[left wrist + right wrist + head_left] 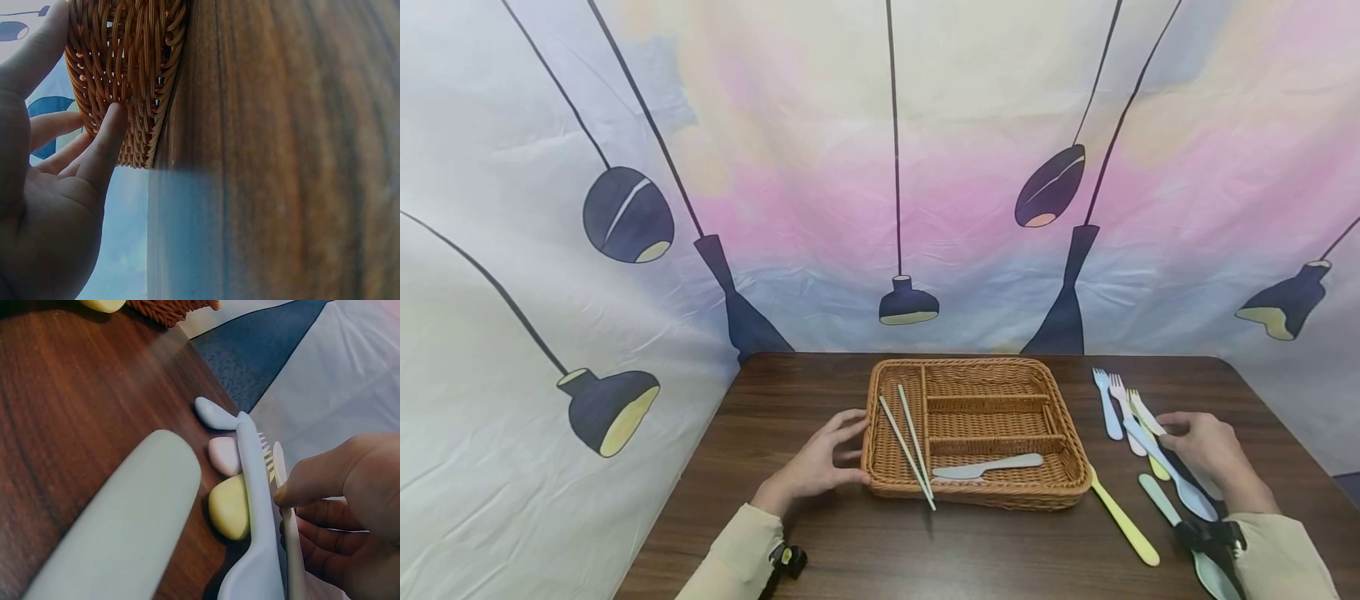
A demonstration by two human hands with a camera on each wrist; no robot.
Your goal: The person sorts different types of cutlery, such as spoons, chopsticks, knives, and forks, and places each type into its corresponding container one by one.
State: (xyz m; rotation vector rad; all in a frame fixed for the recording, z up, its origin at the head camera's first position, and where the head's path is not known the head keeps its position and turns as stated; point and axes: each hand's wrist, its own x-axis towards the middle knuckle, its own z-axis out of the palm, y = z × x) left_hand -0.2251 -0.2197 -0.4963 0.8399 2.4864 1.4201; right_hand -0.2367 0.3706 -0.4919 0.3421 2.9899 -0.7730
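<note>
My left hand [808, 467] rests its spread fingertips against the left side of the wicker basket [1078, 446]; the left wrist view has them on the woven wall [134, 75]. Two pale chopsticks [912, 442] lie in the left compartment, their ends over the front rim. A whitish knife [1000, 465] lies in the front compartment. On the right, my right hand [1213, 458] pinches a thin cream utensil [292, 550] between thumb and fingers, beside a light blue spoon [253, 469] that lies across forks. What kind of utensil it is, I cannot tell.
Blue [1107, 404], pink [1127, 414] and yellow [1157, 467] forks lie right of the basket. Nearer the front are a pale green spoon [1159, 498], partly under my right wrist, and a yellow-handled utensil [1126, 518] touching the basket's corner. A patterned cloth hangs behind the table.
</note>
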